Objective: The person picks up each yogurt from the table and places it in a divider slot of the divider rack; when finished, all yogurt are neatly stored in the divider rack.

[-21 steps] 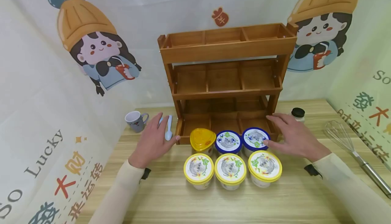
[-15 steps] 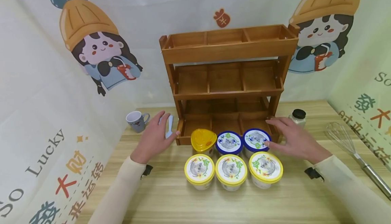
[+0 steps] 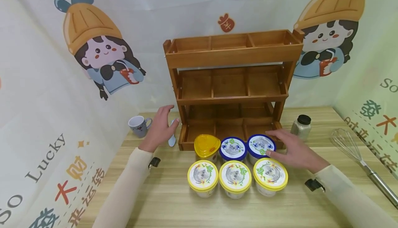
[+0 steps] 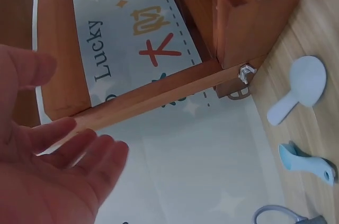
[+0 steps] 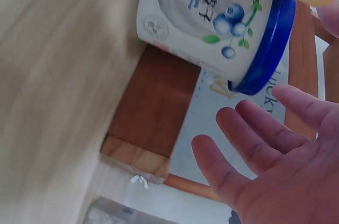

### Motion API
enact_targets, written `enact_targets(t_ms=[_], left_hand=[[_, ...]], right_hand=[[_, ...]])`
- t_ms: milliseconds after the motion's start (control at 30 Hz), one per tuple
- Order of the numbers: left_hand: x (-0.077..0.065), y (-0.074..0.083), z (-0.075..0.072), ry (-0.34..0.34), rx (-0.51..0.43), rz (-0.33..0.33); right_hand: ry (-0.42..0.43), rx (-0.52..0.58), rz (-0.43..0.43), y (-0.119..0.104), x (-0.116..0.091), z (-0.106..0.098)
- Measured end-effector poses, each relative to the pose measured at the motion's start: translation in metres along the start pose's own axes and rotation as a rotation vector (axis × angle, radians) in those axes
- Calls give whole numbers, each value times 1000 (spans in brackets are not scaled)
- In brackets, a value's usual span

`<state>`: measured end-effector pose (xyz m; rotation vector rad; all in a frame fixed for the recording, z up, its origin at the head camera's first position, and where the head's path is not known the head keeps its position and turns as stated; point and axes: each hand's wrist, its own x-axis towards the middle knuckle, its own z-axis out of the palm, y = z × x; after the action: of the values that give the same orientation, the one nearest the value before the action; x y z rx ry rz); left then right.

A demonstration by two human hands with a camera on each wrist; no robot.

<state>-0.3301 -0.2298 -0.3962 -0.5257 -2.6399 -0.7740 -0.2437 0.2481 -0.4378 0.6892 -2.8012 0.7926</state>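
Head view: left hand (image 3: 158, 129) and right hand (image 3: 295, 150) well apart, both without any hold. Right blue-lidded tub (image 3: 262, 146) stands on the surface (image 3: 161, 193), back row, just in front of the wooden rack (image 3: 233, 59); our right thumb overlaps its lid, contact unclear. For a good grip, we'd set thumb and fingers on opposite walls below the rim, keep it level, lift straight. In the way: right yellow-lidded tub (image 3: 270, 175) close in front, second blue-lidded tub (image 3: 233, 148) beside, rack behind. Around: amber-lidded tub (image 3: 207, 146), mug (image 3: 138, 127), black-capped jar (image 3: 300, 129) near the right hand, whisk (image 3: 362, 162) farther right.

Left wrist view: fingers loosely bent, nothing in them, rack frame beyond. Pale spoon (image 4: 307, 83) and light-blue utensil (image 4: 307, 163) lie on the surface; we'd keep clear of both.

Right wrist view: fingers spread, gap to the blue-lidded tub's wall; thumb mostly out of frame. We'd likely need to close that gap evenly, clear of the rack's end.
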Motion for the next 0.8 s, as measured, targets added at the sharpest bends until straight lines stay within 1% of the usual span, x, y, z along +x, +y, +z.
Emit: enact_targets(t_ms=[100, 233, 467, 600, 700, 800], left_hand=[[10, -2, 2, 55, -76, 16], [23, -3, 5, 95, -187, 7], [46, -4, 3, 132, -265, -43], [59, -6, 2, 150, -336, -72], [65, -8, 1, 165, -377, -99], [70, -8, 0, 183, -407, -116]], right_hand=[[8, 51, 4, 1, -2, 5], [20, 103, 26, -1, -4, 10], [-17, 150, 91, -3, -1, 15], [-36, 197, 137, -4, 2, 17], [-59, 233, 157, -4, 4, 20], [-66, 233, 164, -5, 5, 21]])
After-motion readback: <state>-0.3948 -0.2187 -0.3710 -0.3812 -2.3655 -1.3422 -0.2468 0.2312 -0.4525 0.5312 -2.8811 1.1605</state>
